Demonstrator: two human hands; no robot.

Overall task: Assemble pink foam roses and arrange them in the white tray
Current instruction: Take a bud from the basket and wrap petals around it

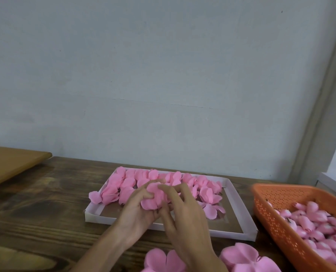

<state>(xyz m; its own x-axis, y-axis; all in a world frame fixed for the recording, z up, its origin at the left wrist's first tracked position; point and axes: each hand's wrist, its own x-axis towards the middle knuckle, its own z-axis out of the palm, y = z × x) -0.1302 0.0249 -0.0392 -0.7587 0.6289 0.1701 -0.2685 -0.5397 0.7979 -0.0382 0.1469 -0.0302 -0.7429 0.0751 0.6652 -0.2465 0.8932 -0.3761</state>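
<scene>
Flat pink petal cutouts (248, 259) lie at the very bottom edge of the view, on the dark wooden counter (35, 203), just below the wrists. Above them the two hands are together over the near half of the white tray (239, 209). The left hand (137, 210) cups a pink foam rose (155, 197) from the left and below, its fingers curled round the petals. The right hand (183, 214) closes on the same rose from the right, fingertips pressed into its top. The rose is held just above the tray, not set down.

The far half of the tray is filled with rows of finished roses (128, 183); one petal hangs over its left rim. To the right, close beside the tray, stands an orange perforated basket (277, 195) holding a heap of pink buds (320, 222). A brown board (10, 163) lies at the far left of the counter.
</scene>
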